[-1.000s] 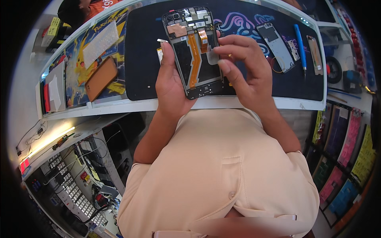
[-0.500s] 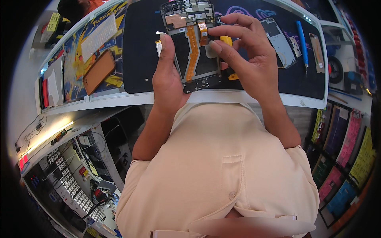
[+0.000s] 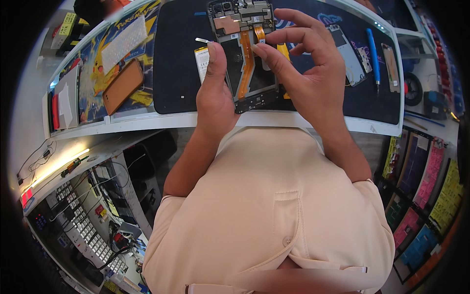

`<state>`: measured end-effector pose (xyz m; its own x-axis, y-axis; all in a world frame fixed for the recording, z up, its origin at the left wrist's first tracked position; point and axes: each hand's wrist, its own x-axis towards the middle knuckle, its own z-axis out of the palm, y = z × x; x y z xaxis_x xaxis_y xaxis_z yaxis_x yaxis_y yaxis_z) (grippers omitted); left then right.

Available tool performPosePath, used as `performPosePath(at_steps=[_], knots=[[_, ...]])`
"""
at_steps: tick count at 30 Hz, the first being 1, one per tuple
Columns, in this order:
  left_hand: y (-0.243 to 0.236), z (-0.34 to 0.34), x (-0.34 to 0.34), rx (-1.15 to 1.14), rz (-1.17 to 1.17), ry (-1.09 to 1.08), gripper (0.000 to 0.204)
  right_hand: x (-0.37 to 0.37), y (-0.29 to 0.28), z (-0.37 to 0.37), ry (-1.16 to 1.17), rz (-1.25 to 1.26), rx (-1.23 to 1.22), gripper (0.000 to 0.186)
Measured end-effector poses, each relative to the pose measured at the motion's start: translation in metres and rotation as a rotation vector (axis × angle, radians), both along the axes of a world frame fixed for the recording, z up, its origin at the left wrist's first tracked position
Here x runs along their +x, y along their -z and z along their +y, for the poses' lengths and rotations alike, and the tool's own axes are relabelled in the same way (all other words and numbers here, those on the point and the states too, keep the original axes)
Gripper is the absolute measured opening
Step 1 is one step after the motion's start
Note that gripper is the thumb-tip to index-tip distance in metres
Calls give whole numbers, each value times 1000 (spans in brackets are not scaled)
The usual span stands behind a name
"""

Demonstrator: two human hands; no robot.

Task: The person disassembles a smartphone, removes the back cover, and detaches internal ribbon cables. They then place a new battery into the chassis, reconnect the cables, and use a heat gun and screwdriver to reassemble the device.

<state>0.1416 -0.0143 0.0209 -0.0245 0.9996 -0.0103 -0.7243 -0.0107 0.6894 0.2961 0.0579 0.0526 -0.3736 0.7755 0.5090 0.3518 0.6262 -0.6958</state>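
Currently, on my feed, the left hand (image 3: pixel 214 100) grips the opened phone (image 3: pixel 235 66) over the counter (image 3: pixel 166 120), long axis pointing away from the wearer; its short orange ribbon (image 3: pixel 260 32) lies nearest the right hand (image 3: pixel 316 73), whose fingertips I can't tell are pinching.

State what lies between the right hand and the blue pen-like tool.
Head view: between right hand and blue tool, a grey phone panel and a narrow part lie on the mat.

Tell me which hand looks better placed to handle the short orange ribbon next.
Probably the right hand: its thumb and index finger are at the ribbon's lower end, while the left hand is supporting the phone.
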Motion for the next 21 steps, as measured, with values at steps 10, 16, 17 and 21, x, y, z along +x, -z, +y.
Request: performPosePath(at_steps=[10, 16, 17, 21], knots=[[-3, 4, 5, 59, -48, -3, 67, -3, -1, 5, 19, 23, 57, 26], [-10, 7, 11, 45, -164, -27, 67, -26, -9, 6, 306, 63, 229, 30], [-11, 8, 12, 23, -204, -45, 67, -28, -5, 2, 317, 104, 131, 29], [-14, 11, 7, 40, -222, 66, 66, 0, 3, 6, -28, 379, -453, 41]])
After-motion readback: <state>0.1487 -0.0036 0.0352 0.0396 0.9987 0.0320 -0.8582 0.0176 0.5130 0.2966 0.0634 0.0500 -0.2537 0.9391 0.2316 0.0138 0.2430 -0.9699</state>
